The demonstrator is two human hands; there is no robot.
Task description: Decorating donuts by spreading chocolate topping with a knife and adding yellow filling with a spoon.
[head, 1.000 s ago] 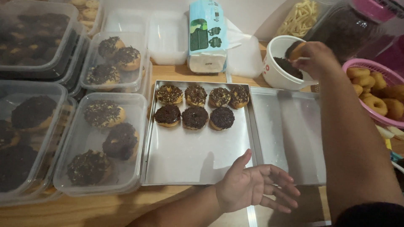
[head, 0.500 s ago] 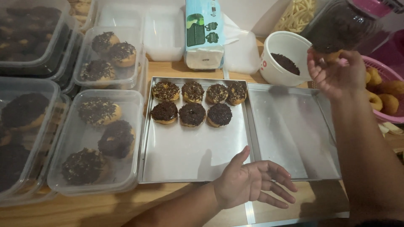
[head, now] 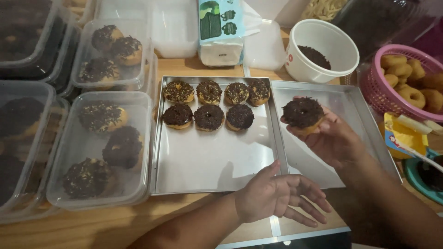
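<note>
Chocolate doughnut [head: 302, 113] atop right grip [head: 330, 138].

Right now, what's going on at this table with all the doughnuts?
A person's right hand holds a chocolate-sprinkled doughnut over the right-hand metal tray. The left hand rests open and empty at the near edge of the left tray, which carries seven coated doughnuts in two rows at its far end. A white bowl of sprinkles stands behind the trays, a pink basket of plain doughnuts sits to the right, and clear tubs of finished doughnuts sit to the left.
</note>
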